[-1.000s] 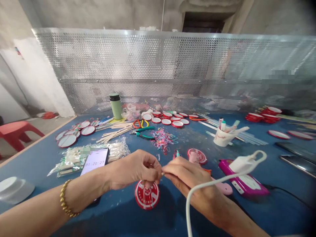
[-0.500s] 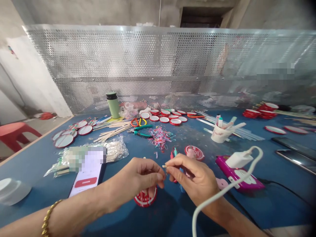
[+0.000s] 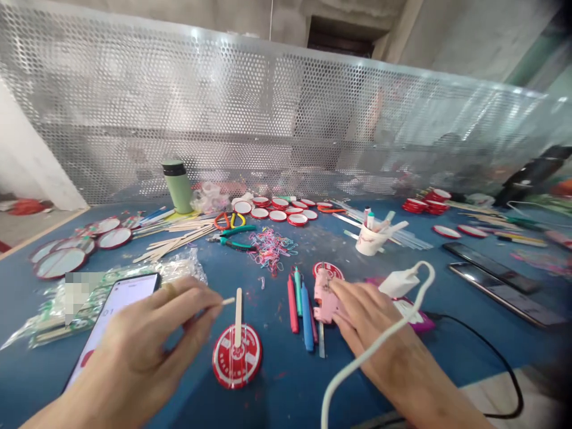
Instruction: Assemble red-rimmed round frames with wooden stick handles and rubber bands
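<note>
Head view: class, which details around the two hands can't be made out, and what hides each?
All in the head view:
Phone: part of its screen, behind the left hand.
Short pale stick: inner end, inside that hand's pinch.
Pink glue gun: handle, under the right hand.
Red disc: lettering, too small to read.

Phone (image 3: 115, 302) partly behind left hand (image 3: 147, 342)

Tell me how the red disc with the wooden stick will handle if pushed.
The red disc lies flat and looks low, so it would probably slide rather than tip. The wooden stick looks thin and straight, so it is likely light and fairly stiff.
</note>
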Demonstrator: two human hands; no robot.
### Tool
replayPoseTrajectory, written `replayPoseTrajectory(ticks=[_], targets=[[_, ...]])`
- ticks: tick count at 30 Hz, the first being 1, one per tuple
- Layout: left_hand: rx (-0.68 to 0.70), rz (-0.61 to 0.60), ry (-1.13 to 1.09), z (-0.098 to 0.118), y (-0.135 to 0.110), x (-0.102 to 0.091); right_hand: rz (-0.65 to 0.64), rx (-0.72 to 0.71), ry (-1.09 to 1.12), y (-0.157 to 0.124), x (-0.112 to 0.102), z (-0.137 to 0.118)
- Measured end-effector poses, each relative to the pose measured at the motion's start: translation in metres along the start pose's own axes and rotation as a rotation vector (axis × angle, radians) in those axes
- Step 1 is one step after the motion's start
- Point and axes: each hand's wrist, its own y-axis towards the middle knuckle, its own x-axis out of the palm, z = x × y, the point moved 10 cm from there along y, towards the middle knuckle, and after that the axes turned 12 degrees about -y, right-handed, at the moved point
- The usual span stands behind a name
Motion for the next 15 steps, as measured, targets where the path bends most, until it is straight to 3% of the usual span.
replayPoseTrajectory(ticks=[3, 6, 15], targets=[[0.012, 0.114, 0.064, -0.008, 0.0, -0.018, -0.105, 0.028, -0.11, -0.016, 0.028, 0.011], [-0.023, 0.136, 0.043, -0.02, 0.002, -0.019, -0.195, 0.044, -0.155, -0.021, 0.048, 0.01], [-0.01, 0.039, -0.018, -0.038, -0.011, 0.009, -0.099, -0.02, -0.104, -0.023, 0.045, 0.014]])
